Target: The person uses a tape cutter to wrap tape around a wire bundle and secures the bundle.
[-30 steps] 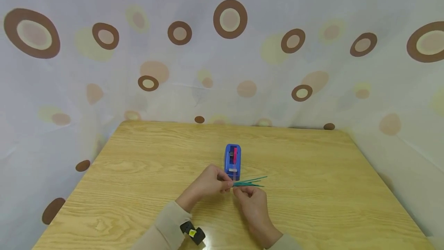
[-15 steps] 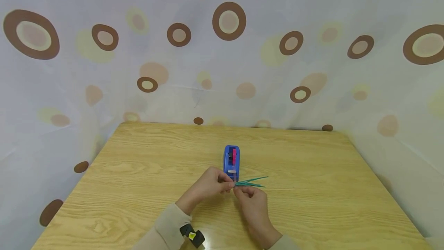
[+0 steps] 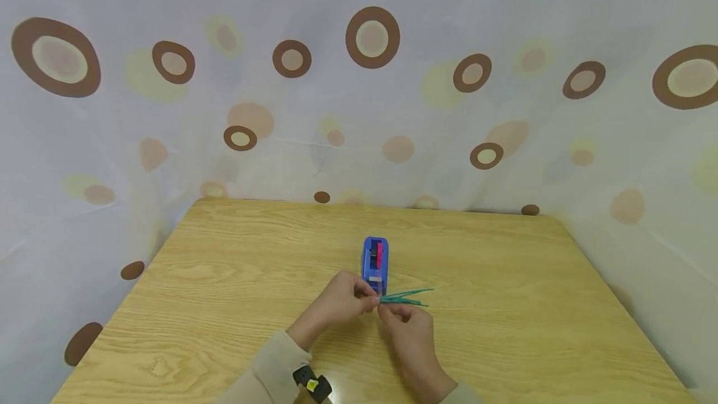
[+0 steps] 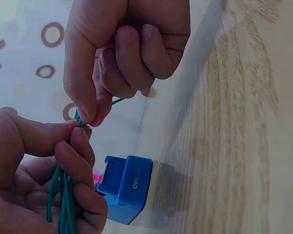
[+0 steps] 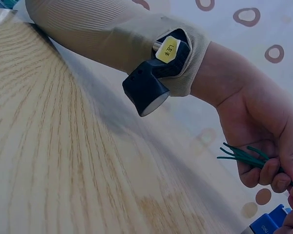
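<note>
My left hand (image 3: 339, 298) holds a bundle of thin green wire-like stems (image 3: 404, 299), pinched between thumb and forefinger. In the left wrist view, the stems' lower ends (image 4: 66, 202) run down through its curled fingers. A clear strip of tape (image 3: 379, 287) stretches from the blue tape dispenser (image 3: 366, 267) to the bundle. My right hand (image 3: 412, 335) is just below the bundle, thumb and forefinger pinching where the tape meets it. Those fingertips largely hide the tape's end. Both hands' fingertips nearly touch.
The dispenser, with a pink core, stands on the wooden table (image 3: 269, 248) just beyond my hands. A patterned curtain (image 3: 314, 98) hangs behind and at both sides. A black wrist camera (image 3: 312, 384) is strapped on my left sleeve.
Both hands hold almost the same pose, with only a very slight shift at the bundle. The whole view has tilted a little.
</note>
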